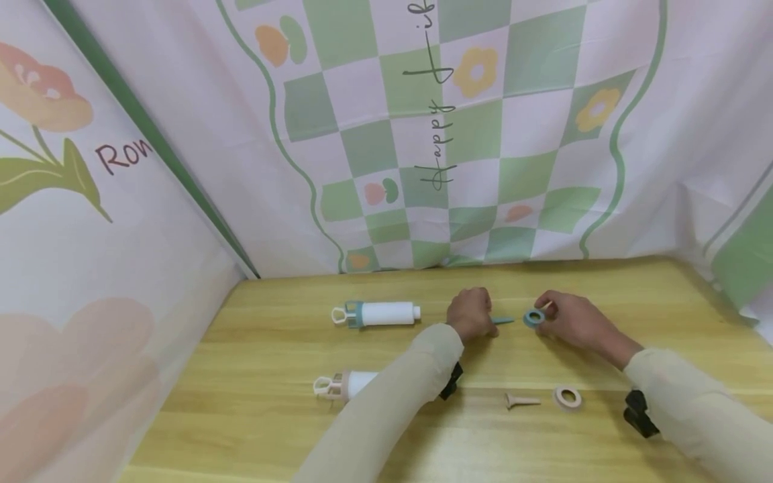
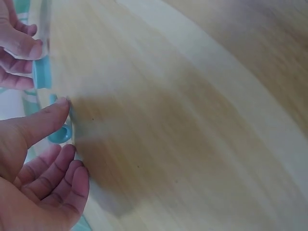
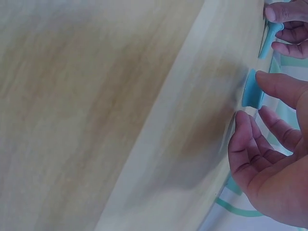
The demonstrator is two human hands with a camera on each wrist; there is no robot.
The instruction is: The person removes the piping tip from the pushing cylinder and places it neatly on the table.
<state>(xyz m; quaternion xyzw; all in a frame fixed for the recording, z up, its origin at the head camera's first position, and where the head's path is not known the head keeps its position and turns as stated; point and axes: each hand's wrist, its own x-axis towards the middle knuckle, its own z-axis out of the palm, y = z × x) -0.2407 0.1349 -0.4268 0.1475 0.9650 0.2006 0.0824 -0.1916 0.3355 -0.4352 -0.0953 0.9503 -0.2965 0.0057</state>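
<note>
A small teal funnel-shaped piece [image 1: 502,320] with a narrow stem lies on the wooden table by my left hand [image 1: 471,314]. In the left wrist view, thumb and fingers stand apart on either side of its cup [image 2: 59,135]. My right hand [image 1: 574,320] holds a teal ring [image 1: 528,322] at its sides, thumb on one edge and fingers opposite. The right wrist view shows that ring [image 3: 251,90] low over the wood, flange toward the table. The stem points toward the ring.
A white cylinder with a teal collar [image 1: 386,314] lies at the left. Nearer, a similar cylinder with a beige collar [image 1: 356,386] is partly hidden by the left sleeve. A beige funnel piece [image 1: 522,401] and beige ring [image 1: 568,398] lie in front. A patterned cloth [image 1: 423,134] hangs behind the table.
</note>
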